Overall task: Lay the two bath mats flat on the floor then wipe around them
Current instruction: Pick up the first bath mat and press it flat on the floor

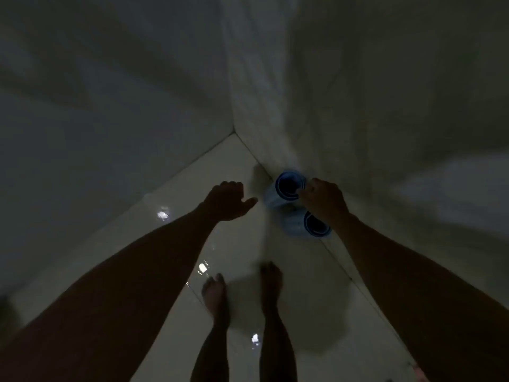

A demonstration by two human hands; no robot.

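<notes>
Below the head camera, two pale walls [137, 106] met in a corner, and a glossy light tiled floor [192, 188] ran out from that corner toward the viewer, carrying several small bright reflections. Both bare forearms of the person reached forward and down over the floor, and two bare feet [242, 293] stood on the tiles near the lower centre. Two rolled blue bath mats stood upright on end against the right wall, close to the corner. The far bath mat [286, 188] stood nearer the corner, with its dark hollow core facing up; the near bath mat [300, 224] stood just beside it, closer to the feet and partly covered by the right wrist. The right hand [323, 201] was at the top rim of the far bath mat, its fingers curled and pinching the rim edge. The left hand [227, 201] hung above the floor to the left of the mats, well apart from them, holding nothing, its fingers loosely curled and the thumb extended toward the mats. Lighting was dim, so finer detail of the mats could not be told.
</notes>
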